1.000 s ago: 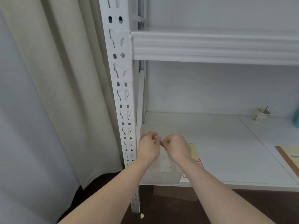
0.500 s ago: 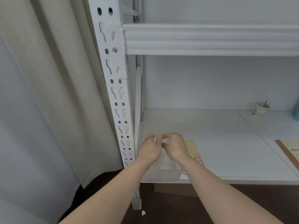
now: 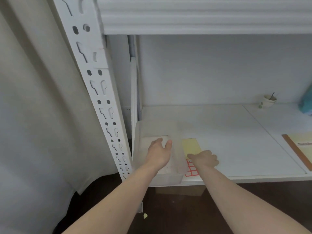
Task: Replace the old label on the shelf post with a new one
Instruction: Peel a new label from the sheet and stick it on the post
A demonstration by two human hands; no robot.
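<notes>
The white perforated shelf post runs down the left of the view; I see no label on its face. A sheet of red-bordered labels with a yellow backing lies on the white shelf board. My right hand rests on that sheet, fingers curled down onto it. My left hand hovers inside a translucent plastic bin, fingers apart and holding nothing.
A beige curtain hangs left of the post. A small cup with a stick and a teal object stand at the back right. A brown-edged notebook lies at the right edge. A yellow scrap lies on the dark floor.
My hands were pinched together over the bin; now they have parted. The left opened over the bin, the right moved right onto the label sheet. The view tilted closer.
</notes>
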